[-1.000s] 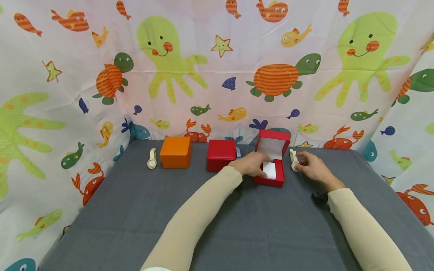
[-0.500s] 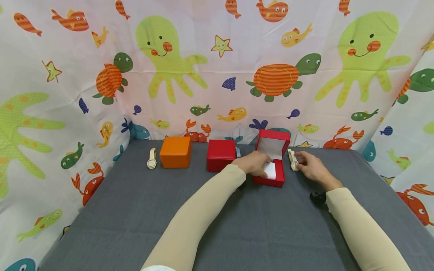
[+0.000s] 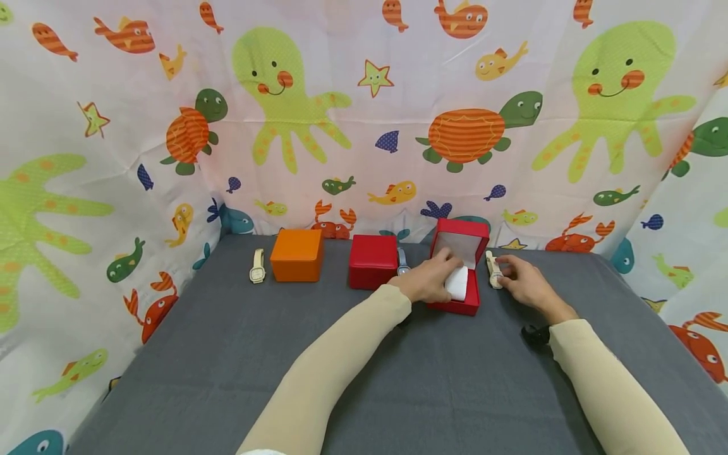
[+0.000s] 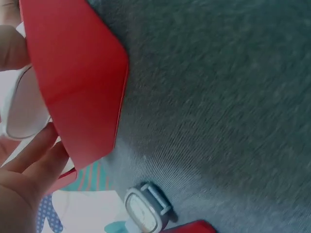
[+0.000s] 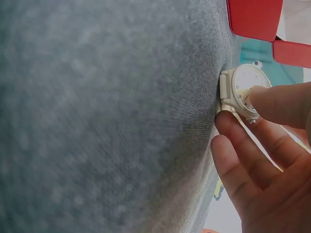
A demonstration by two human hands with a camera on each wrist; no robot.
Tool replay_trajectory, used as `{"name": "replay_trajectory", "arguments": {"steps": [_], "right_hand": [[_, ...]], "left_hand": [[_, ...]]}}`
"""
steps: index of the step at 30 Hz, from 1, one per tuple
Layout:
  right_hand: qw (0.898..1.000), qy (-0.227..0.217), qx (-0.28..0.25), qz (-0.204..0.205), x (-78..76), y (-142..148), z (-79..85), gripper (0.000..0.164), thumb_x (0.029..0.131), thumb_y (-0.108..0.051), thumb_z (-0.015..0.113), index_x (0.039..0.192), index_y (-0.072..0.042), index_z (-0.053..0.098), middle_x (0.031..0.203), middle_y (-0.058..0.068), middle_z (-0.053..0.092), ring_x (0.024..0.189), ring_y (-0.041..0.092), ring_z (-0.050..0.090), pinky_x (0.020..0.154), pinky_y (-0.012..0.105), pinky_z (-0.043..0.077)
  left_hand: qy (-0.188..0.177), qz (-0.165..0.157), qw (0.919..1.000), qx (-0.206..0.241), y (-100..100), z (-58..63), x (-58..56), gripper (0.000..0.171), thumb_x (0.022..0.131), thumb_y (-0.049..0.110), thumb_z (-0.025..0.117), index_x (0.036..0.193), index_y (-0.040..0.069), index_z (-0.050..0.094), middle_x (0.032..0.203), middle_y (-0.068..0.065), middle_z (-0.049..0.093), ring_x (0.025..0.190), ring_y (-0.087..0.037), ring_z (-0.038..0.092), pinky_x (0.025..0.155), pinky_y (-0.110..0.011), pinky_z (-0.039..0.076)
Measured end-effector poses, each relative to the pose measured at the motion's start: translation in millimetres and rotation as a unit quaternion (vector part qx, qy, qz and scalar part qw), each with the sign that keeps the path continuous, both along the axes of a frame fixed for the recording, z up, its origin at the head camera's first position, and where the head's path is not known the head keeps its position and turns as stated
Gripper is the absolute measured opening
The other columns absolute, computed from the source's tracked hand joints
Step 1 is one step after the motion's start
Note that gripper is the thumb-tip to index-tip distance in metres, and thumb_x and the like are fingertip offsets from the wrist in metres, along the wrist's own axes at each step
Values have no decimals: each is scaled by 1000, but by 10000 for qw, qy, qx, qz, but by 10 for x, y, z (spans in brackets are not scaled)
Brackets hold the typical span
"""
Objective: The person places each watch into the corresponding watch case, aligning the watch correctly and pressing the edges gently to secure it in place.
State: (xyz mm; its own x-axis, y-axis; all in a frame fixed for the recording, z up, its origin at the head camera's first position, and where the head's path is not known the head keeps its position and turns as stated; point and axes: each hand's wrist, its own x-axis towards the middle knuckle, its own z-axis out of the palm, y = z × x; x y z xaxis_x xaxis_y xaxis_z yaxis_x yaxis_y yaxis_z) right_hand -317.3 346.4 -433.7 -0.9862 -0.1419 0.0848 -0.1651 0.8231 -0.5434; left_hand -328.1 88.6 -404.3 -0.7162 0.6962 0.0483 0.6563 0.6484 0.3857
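My left hand (image 3: 429, 278) reaches into the open red watch box (image 3: 467, 307), its thumb and fingers pinching a white watch cushion (image 3: 457, 284). The cushion sits tilted in the box; in the left wrist view, its rounded end (image 4: 28, 109) shows between thumb and fingers. Just right of the box, my right hand (image 3: 527, 285) pinches a white wristwatch (image 3: 493, 272) that lies on the cloth. From the right wrist, the thumb covers part of the round watch face (image 5: 249, 80), and the fingers are at its underside.
Left of the open box stand a closed red box (image 3: 372, 262) with a blue-grey watch (image 3: 402, 261) beside it, then an orange box (image 3: 296, 255) and a cream watch (image 3: 257, 268). A grey cloth (image 3: 398, 385) covers the table. Behind hangs a sea-animal curtain (image 3: 352, 126).
The white cushion has gone from lying flat in the box to tilted, with my left hand raised slightly around it. My right hand stays at the watch, which has shifted only slightly.
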Motion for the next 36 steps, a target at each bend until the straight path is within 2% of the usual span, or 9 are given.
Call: {"name": "replay_trajectory", "arguments": {"steps": [11,16,19,23,26,29,32,34,36], "right_hand": [[9961,684,-528,-197,154,-70,60,44,93,-8,59,134,0,47,104,23,61,90,32,60,72,38,50],[9895,807,-1186,-177,326,-158,98,41,94,-4,57,133,3,46,102,23,60,82,33,62,64,35,56],[9858,866,-1436,-106,422,-234,119,40,94,-3,57,132,3,47,100,22,60,75,30,62,63,38,57],[9805,1134,-1604,7,536,-343,125,37,94,-3,58,129,3,50,97,20,60,68,24,62,58,32,56],[9757,1362,-1709,157,616,-427,147,35,93,-3,57,127,4,52,95,19,60,65,20,63,55,27,54],[9745,1409,-1724,277,699,-518,216,33,94,-5,57,126,2,53,96,19,61,68,19,64,55,28,55],[9766,1252,-1700,401,769,-613,311,33,95,-8,57,127,-1,53,100,18,61,76,24,64,58,32,57],[9780,1166,-1661,483,808,-673,373,33,95,-11,57,127,-4,53,104,16,61,82,28,64,60,33,57],[9771,1147,-1687,604,832,-732,423,32,96,-11,57,127,-4,54,105,16,62,83,31,63,62,33,57]], "left_hand": [[679,-189,9936,887,-46,-180,46,73,76,18,80,137,17,39,135,-1,30,118,-10,36,90,-17,44],[1102,-248,9829,1456,-75,-237,122,73,77,17,78,139,16,39,134,-2,34,119,-11,36,92,-16,44],[1136,-194,9750,1901,-85,-231,163,72,76,15,78,138,14,40,132,-3,36,117,-11,40,91,-14,43],[676,-38,9673,2444,-104,-198,258,70,76,12,76,137,11,42,132,-5,37,115,-11,41,87,-16,47],[167,161,9560,2925,-129,-173,371,69,74,10,76,136,11,45,132,-4,40,113,-11,42,83,-19,51],[-403,318,9362,3477,-149,-167,475,69,73,9,76,135,13,48,130,-1,43,109,-9,45,77,-19,52],[-1066,402,9081,4029,-172,-179,550,68,75,5,76,136,13,48,126,1,44,102,-9,51,73,-20,54],[-1395,463,8927,4260,-197,-193,585,67,76,4,75,136,12,47,123,3,43,101,-12,53,73,-21,54],[-1585,501,8811,4428,-233,-205,610,67,76,2,74,137,10,45,122,3,42,101,-18,55,74,-22,54]]}}
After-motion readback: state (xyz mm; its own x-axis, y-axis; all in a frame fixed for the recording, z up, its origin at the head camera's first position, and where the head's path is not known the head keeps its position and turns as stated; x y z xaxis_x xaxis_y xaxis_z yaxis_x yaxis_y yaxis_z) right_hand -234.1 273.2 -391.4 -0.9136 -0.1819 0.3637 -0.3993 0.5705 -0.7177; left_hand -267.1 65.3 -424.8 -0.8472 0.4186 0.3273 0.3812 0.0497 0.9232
